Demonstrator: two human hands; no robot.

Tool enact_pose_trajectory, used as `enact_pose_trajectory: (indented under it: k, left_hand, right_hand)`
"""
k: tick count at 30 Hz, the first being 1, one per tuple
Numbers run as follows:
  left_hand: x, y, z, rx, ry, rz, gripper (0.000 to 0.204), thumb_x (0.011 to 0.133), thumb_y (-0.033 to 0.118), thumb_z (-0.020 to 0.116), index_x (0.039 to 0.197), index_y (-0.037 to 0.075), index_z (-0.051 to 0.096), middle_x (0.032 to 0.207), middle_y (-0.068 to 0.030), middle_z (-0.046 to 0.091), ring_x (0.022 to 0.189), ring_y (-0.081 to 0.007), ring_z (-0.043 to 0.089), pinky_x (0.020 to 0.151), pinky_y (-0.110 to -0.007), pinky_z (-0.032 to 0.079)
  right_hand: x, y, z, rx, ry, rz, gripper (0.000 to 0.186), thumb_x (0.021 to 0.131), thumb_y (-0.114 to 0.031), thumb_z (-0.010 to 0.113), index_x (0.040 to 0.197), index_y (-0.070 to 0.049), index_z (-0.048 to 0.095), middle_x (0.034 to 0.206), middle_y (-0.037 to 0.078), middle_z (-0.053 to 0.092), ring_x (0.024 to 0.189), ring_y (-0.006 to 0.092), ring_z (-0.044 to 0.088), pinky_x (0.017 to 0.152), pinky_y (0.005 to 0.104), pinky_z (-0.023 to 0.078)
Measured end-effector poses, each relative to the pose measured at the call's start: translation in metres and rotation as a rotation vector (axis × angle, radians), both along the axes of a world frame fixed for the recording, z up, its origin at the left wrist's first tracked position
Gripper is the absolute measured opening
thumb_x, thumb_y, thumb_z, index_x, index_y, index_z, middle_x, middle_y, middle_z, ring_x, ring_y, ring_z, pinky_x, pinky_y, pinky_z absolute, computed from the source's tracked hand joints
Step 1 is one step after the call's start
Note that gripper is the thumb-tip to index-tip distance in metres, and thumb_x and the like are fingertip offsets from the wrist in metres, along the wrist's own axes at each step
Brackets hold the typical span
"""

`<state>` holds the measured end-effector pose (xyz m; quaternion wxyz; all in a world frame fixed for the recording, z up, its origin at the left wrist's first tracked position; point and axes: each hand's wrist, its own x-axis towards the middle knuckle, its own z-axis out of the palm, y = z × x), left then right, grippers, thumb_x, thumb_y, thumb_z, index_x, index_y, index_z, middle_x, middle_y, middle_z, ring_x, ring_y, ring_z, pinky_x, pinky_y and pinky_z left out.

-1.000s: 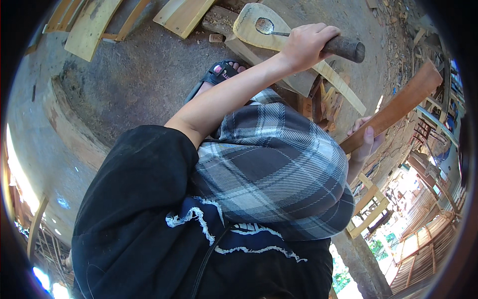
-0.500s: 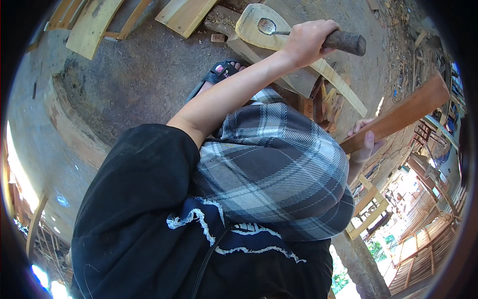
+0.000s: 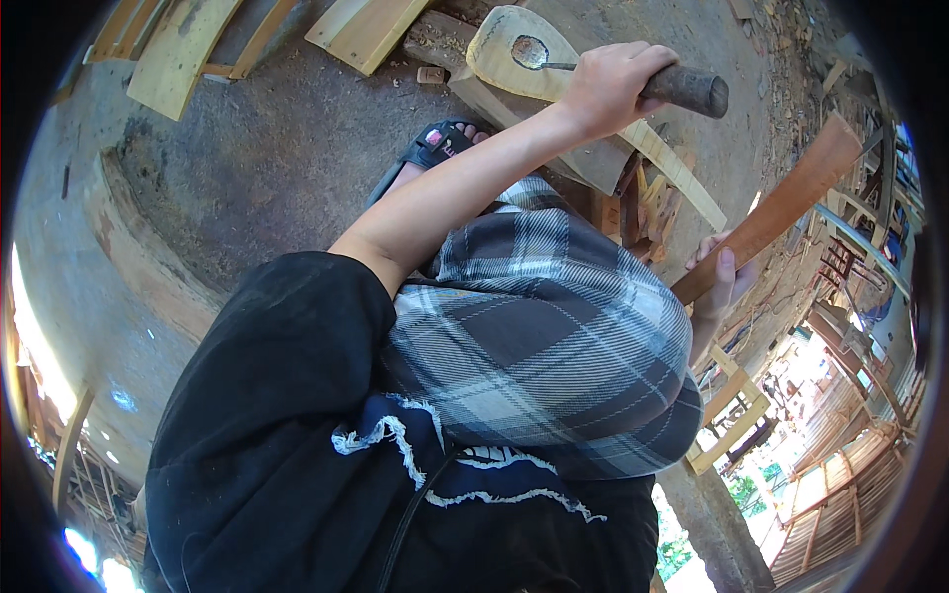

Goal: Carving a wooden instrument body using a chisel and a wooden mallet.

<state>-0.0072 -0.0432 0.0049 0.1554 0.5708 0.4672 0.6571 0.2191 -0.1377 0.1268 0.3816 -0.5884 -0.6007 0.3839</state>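
My left hand (image 3: 615, 87) is wrapped round a gouge (image 3: 695, 91) by its thick dark wooden handle. Its thin metal shank runs to a small rough hollow in the wide head of a pale, paddle-shaped wooden blank (image 3: 497, 61). The blank's narrow tail comes out beyond my wrist and slopes down to the right; my hand and forearm cover its middle. On the right, past my knee, my right hand (image 3: 725, 280) grips the lower part of a flat reddish-brown wooden bat (image 3: 786, 203), which is raised at a slant, apart from the gouge.
Under the blank lies a heavy timber block (image 3: 484, 102). Wood offcuts (image 3: 652, 203) are piled below it. A sandalled foot (image 3: 440, 143) rests beside the block. Pale boards (image 3: 366, 35) lie at the upper left, and a wooden frame (image 3: 732, 415) stands at right.
The bat has tilted more upright, its far end moving up and left, with my right hand shifting slightly left. The gouge and the blank stay practically where they were.
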Motion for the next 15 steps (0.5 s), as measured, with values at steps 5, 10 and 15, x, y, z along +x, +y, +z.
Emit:
enact_pose_trajectory:
  k: [5,10,15]
  left_hand:
    - [0.005,0.002,0.002,0.055,-0.060,0.050,0.044,0.064,0.009,0.078,0.103,0.011,0.058,0.094,-0.0094,0.063,0.088,-0.0324,0.062,0.076,-0.040,0.050]
    - [0.003,0.005,-0.002,0.083,-0.033,0.093,0.047,0.064,0.009,0.078,0.105,0.012,0.056,0.092,-0.0086,0.060,0.087,-0.0322,0.058,0.076,-0.042,0.047]
    - [0.004,0.003,-0.002,0.060,-0.012,0.087,0.047,0.064,0.009,0.078,0.106,0.012,0.056,0.092,-0.0082,0.059,0.088,-0.0319,0.058,0.077,-0.042,0.047]
  right_hand:
    - [0.008,0.001,-0.007,-0.053,-0.078,0.037,0.047,0.079,-0.037,0.069,0.098,0.003,0.055,0.077,0.008,0.058,0.064,0.0142,0.055,0.058,0.0268,0.045]
    - [0.004,0.003,-0.012,0.010,-0.091,0.057,0.043,0.082,-0.033,0.066,0.096,0.005,0.051,0.077,0.010,0.050,0.065,0.0172,0.051,0.051,0.0299,0.045]
    - [0.006,0.000,-0.008,-0.024,-0.076,0.035,0.042,0.082,-0.033,0.066,0.096,0.004,0.051,0.079,0.010,0.050,0.066,0.0171,0.051,0.051,0.0299,0.046]
